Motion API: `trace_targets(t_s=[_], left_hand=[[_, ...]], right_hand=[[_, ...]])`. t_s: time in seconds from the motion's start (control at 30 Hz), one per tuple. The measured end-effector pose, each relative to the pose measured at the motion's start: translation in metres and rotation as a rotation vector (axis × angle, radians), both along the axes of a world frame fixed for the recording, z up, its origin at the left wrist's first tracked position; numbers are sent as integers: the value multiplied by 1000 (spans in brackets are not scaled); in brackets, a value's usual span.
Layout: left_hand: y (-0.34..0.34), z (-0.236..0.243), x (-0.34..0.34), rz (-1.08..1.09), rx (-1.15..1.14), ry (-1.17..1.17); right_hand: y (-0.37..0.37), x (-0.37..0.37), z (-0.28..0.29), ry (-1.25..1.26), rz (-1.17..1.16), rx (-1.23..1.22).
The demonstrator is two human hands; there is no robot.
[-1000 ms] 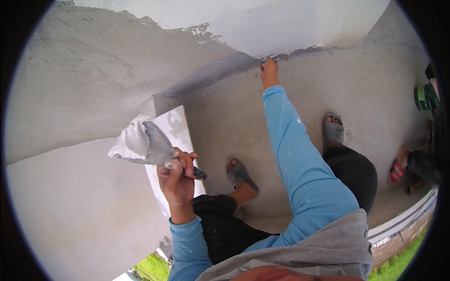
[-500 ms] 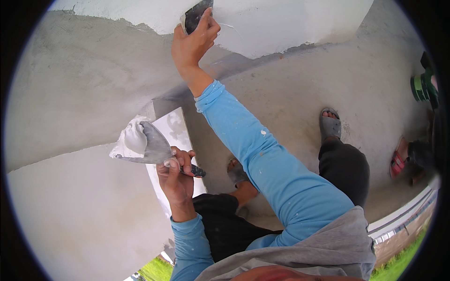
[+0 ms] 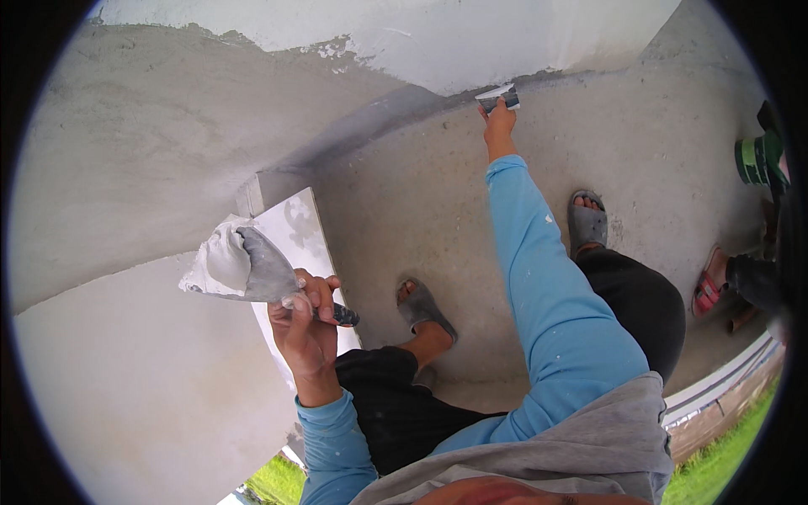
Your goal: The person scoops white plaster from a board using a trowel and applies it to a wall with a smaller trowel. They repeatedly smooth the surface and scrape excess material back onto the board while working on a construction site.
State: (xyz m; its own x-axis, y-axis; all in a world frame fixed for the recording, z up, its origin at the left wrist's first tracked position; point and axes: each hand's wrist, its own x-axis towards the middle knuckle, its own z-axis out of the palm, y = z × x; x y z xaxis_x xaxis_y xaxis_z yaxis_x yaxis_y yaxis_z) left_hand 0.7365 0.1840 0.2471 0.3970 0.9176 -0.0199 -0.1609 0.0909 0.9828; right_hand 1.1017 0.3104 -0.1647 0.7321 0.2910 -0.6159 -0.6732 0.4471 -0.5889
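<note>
Your left hand [image 3: 305, 328] curls its fingers round a grey, triangular metal trowel [image 3: 268, 265] heaped with white paste [image 3: 225, 257]. Your right hand [image 3: 501, 126] pinches a flat, white-smeared scraper [image 3: 498, 97] near the white-coated wall's [image 3: 522, 38] edge, grey concrete floor [image 3: 421, 194] opening leftward.

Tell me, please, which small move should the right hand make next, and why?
Perhaps the right hand should bring its small blade against the white coating and draw it upward. The blade appears near the coating's lower edge, which is ragged, with grey showing below. The trowel in the left hand bears a lump of white paste, so a supply is ready.
</note>
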Motion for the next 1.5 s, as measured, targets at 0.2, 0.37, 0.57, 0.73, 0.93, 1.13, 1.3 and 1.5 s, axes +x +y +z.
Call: trace_targets(t_s=[0.2,0.37,0.57,0.73,0.93,1.13,1.3,1.5], left_hand=[[0,-1,-2,3,-4,7],[-1,2,1,4,8,20],[-5,3,-5,-6,14,16],[-6,8,6,-36,5,19],[-7,9,7,-55,10,69],[-1,5,5,-31,-8,-11],[0,4,4,-26,-7,8],[-4,6,0,-45,-6,34]], right_hand=[[17,35,11,37,34,23],[50,39,91,-8,-90,8],[73,-18,259,-485,-151,-355],[93,-97,317,-960,-210,-508],[74,-193,258,-1244,127,-417],[46,-89,71,-122,2,-71],[57,-29,31,149,48,-88],[94,-50,153,-114,-107,-218]])
